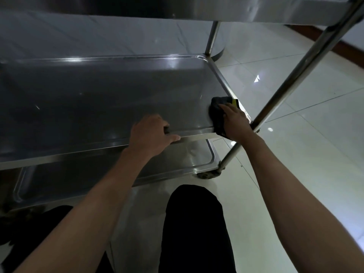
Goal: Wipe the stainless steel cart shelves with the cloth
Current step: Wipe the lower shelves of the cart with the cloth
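The middle shelf (94, 99) of the stainless steel cart fills the left and centre of the head view. A dark cloth (217, 109) with a yellow edge lies on the shelf's near right corner. My right hand (235, 123) presses flat on that cloth, fingers pointing away from me. My left hand (151, 133) grips the shelf's front rim, fingers curled over the lip and thumb stretched along the edge. Below it the bottom shelf (177, 160) shows, partly hidden by my left forearm. The underside of the top shelf (275, 10) spans the top of the view.
A slanting steel cart post (307, 62) runs from upper right down to a caster wheel (208, 174) near the right hand. A second post (212, 36) stands at the far right corner. Pale glossy floor tiles (295, 107) spread to the right. My dark-trousered knee (195, 223) is below.
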`<state>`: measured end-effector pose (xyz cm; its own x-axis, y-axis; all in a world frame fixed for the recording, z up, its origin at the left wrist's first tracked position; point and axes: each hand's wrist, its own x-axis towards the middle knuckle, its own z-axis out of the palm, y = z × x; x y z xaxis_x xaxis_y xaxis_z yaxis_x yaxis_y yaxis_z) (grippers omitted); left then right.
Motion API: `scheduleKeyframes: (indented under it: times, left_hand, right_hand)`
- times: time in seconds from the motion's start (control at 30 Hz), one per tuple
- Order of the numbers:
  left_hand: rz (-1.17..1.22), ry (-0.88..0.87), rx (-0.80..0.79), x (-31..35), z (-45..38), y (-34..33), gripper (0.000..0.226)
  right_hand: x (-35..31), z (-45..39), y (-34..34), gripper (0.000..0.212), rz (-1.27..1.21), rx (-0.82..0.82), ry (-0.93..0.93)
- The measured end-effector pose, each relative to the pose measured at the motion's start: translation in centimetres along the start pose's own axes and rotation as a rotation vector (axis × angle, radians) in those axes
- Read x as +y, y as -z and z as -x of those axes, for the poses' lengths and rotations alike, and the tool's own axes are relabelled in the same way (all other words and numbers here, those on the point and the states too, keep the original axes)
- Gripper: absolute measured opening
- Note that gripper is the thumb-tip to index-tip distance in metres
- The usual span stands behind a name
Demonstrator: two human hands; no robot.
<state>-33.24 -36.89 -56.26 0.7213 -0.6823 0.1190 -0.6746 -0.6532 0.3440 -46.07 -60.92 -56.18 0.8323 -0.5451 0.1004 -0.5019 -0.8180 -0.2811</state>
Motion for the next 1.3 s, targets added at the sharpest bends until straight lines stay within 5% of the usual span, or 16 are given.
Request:
scheduleKeyframes:
  times: [0.33, 0.5, 0.8, 0.9, 1.0, 1.17, 1.3]
  left_hand:
    - [0.01, -0.036, -0.065, -0.6, 0.8, 0.7, 0.059]
    - [0.401, 0.089, -0.18, -2.5, 0.0, 3.2, 0.051]
    - [0.71, 0.211, -0.071, -4.0, -0.4, 3.9, 0.044]
    - [0.628, 0.225, -0.023, -4.1, -1.2, 3.8, 0.029]
    - [0.546, 0.205, -0.016, -3.5, -0.9, 3.6, 0.039]
    - [0.547, 0.147, -0.072, -3.4, 1.2, 4.8, 0.039]
    - [0.355, 0.148, -0.217, -3.3, 2.8, 7.4, 0.042]
  right_hand:
    - [-6.4, 3.6, -3.5, 0.052, -0.079, 0.058, -0.032]
    - [-10.3, 4.4, -5.5, 0.046, -0.094, 0.063, 0.029]
    - [-14.1, 6.0, -8.0, 0.061, 0.033, 0.084, 0.203]
    - [-14.0, 5.9, -8.7, 0.059, 0.059, 0.133, 0.239]
    - [-14.1, 5.5, -9.0, 0.056, 0.07, 0.155, 0.247]
    - [-14.9, 6.0, -6.2, 0.047, -0.094, 0.006, 0.32]
    - [-15.7, 7.9, -2.2, 0.046, -0.295, -0.079, 0.124]
